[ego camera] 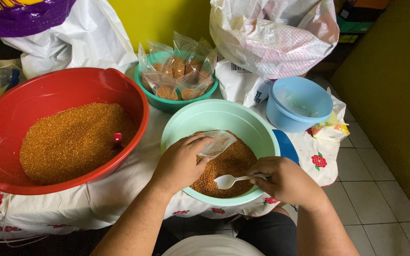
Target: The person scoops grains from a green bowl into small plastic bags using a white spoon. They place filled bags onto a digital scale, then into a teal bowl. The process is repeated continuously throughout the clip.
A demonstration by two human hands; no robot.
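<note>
My left hand holds a small clear plastic bag over the pale green bowl, which holds orange-brown grain. Gripped in my right hand is a white plastic spoon, its scoop resting on the grain near the bowl's front. The bag looks empty and its mouth faces the spoon.
A big red bowl of the same grain sits at left with a small red scoop in it. Behind, a teal bowl holds several filled bags. A blue tub, white sacks and tiled floor lie right.
</note>
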